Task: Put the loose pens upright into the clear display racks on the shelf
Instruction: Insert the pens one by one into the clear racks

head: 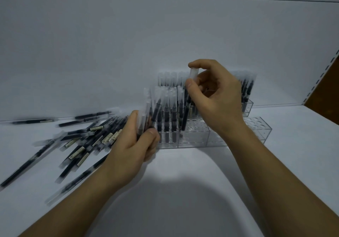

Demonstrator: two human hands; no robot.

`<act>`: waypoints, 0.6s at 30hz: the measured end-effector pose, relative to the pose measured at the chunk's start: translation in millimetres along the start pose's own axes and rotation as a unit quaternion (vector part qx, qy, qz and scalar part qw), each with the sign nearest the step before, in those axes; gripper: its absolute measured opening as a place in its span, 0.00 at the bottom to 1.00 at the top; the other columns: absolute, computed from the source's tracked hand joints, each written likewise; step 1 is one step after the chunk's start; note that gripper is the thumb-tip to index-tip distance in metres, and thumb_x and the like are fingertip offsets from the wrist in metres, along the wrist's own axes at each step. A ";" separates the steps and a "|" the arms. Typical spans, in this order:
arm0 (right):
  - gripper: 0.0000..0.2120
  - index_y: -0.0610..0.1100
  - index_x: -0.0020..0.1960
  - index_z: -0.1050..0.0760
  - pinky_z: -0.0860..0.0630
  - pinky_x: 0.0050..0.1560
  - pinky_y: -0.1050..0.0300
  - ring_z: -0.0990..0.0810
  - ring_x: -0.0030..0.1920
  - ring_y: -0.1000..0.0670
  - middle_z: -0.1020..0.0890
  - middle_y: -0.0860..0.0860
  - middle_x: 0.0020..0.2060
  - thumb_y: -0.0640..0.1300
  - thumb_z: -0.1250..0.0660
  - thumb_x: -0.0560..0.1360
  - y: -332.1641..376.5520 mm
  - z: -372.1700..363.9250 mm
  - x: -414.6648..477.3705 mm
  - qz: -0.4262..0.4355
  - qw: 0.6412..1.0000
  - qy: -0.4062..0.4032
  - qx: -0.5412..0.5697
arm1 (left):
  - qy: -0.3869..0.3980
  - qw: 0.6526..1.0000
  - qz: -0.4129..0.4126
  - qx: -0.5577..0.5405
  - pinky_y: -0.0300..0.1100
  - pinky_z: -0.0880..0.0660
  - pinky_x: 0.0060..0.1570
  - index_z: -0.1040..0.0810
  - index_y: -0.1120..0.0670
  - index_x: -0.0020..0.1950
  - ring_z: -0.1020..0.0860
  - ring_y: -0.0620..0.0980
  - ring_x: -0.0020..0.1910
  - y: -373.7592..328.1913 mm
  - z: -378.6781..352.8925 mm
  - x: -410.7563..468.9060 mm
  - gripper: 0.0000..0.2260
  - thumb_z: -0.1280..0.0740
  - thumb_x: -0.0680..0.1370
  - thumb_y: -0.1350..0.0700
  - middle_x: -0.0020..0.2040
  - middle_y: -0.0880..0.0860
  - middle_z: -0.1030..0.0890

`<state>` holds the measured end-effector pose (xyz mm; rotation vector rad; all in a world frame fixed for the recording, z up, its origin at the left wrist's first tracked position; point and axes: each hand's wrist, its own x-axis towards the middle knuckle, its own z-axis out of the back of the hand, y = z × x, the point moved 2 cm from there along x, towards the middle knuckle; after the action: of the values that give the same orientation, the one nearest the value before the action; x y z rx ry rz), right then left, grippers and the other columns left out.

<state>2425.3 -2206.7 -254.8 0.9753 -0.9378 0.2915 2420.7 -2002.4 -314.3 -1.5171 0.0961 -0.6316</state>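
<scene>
Two bare forearms reach in from the bottom edge over a white shelf (183, 196), which carries a broad shadow between them.

The left hand (132, 148) is nearest, at the left end of the racks. Its fingers (150, 133) are curled round a small bundle of pens (145, 119) held upright; blur hides how many.

Left of that hand lies a heap of loose pens (88, 139), dark barrels with clear caps, some with pale labels. They are crossed over one another and too blurred to count, well over a dozen. Three more lie apart further back, by the wall.

Three clear racks stand in steps. The front rack (194, 136) holds about four upright pens at its left end, and its other holes show open. The right hand (216, 99) hovers above it, thumb and forefinger pinching the clear cap of one pen (187, 115), the other fingers loosely bent. That pen hangs almost upright with its lower end at the front rack's holes.

Behind and to the right is a middle rack (258, 126), partly covered by the right wrist. The back rack (248, 106) is packed with upright pens, mostly hidden by the right hand.

A plain white wall (110, 44) closes the back. A slotted upright (328, 66) and brown board edge the right side.
</scene>
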 end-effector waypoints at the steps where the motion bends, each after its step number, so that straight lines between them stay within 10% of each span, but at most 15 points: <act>1: 0.11 0.43 0.60 0.20 0.24 0.37 0.60 0.21 0.35 0.52 0.19 0.51 0.36 0.38 0.28 0.78 0.0 0.6 0.3 0.000 1.000 -0.006 -0.002 | 0.004 1.000 -0.016 0.019 0.35 0.34 0.28 0.34 0.61 0.49 0.33 0.49 0.30 -1.0 -1.2 0.0 0.05 0.44 0.85 0.64 0.35 0.53 0.28; 18: 0.09 0.43 0.56 0.20 0.23 0.40 0.66 0.19 0.38 0.52 0.18 0.53 0.39 0.39 0.25 0.77 -1.3 -3.4 -1.5 0.027 0.998 0.045 -0.042 | -0.043 0.999 -0.027 -0.005 0.43 0.22 0.37 0.21 0.57 0.52 0.20 0.51 0.36 0.0 4.0 6.4 0.09 0.37 0.77 0.56 0.42 0.53 0.16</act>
<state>2427.1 -2204.4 -257.4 0.8542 -0.8891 0.3367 2427.8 -2001.6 -311.9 -1.5586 -0.0072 -0.6089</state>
